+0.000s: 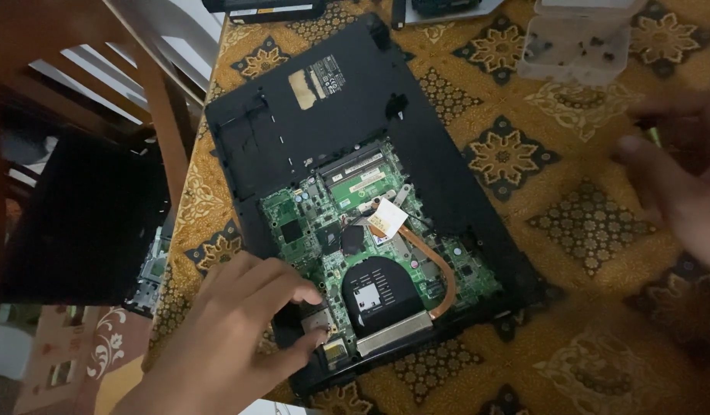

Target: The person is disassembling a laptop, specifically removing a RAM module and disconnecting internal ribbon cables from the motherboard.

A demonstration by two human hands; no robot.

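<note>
We have the laptop (370, 192) lying upside down across the patterned tablecloth (593, 230), reaching from the far left toward the near middle. Its near bottom cover is already off, so the green board (309, 223), the round black fan (382, 288) and the copper heat pipe (439, 265) lie bare; the far half of the black shell still covers the rest. Board, fan and pipe all sit in place, so we judge the opening done and any removal of inner parts still ahead.

Our left hand (239, 330) rests on the near left corner of the laptop, fingers loosely curled, fingertips touching a small metal part at the board's edge; it grasps nothing that we can see. Our right hand (678, 177) is at the right edge, blurred, well apart from the laptop; we cannot tell whether it holds anything.

1 clear plastic box (574, 42) stands far right, open on top, with several small dark screws scattered inside
</note>
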